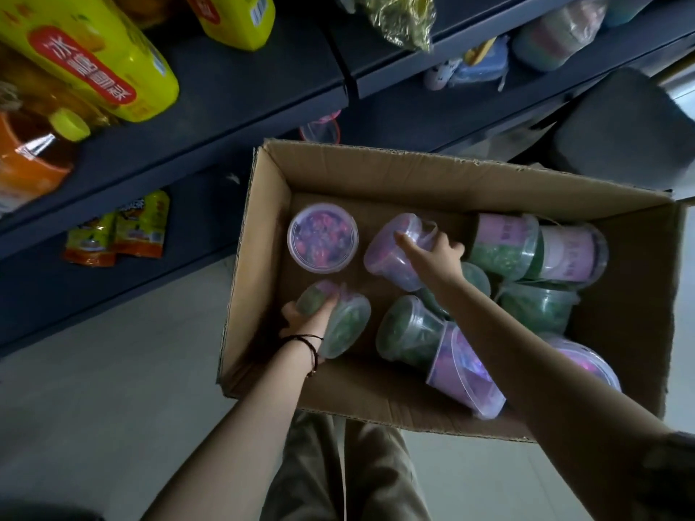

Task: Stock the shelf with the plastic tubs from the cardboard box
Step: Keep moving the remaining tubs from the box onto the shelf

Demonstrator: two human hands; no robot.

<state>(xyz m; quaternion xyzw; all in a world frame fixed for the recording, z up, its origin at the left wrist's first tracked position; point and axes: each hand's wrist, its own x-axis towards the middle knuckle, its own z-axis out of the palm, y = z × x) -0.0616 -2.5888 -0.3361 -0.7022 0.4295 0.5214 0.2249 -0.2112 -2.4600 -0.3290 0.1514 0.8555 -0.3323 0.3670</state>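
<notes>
An open cardboard box (432,171) stands on the floor below me, holding several clear plastic tubs with pink or green contents. My left hand (306,319) grips a green tub (344,325) lying on its side near the box's left wall. My right hand (436,253) closes over a pink tub (391,259) tipped on its side in the middle. An upright pink tub (322,238) stands beside it at the back left. More tubs are piled at the right (537,280). The dark shelf (240,99) rises just behind the box.
Yellow bottles (94,54) and an orange-labelled bottle (30,159) stand on the upper left shelf. Snack packets (116,235) sit on the lower shelf. A clear tub (320,130) rests on a shelf behind the box. A dark stool (624,129) is at the right.
</notes>
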